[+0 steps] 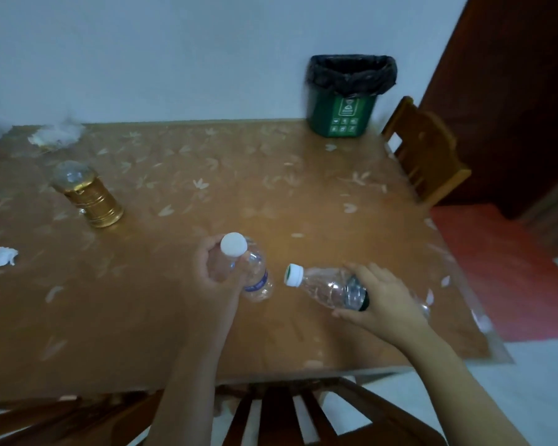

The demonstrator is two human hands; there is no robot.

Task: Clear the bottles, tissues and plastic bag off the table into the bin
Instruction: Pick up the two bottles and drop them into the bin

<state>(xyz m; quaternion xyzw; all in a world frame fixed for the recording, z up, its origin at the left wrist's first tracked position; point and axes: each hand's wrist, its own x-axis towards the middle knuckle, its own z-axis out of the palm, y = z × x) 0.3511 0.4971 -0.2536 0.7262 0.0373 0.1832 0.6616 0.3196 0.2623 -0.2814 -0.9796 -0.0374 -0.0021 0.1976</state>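
Near the lower middle of the frame, the left hand [215,275] closes its fingers around one upright bottle [250,272] and the right hand [384,300] around a tilted one [326,286], both seemingly empty, light and crushable, best held mid-body.

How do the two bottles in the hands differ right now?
The left-hand bottle stands roughly upright, white cap toward the camera; the right-hand bottle lies tilted, cap pointing left. The left-hand bottle has a blue label band; the right-hand bottle's label is dark, its cap green-ringed. Both are clear plastic, capped and gripped.
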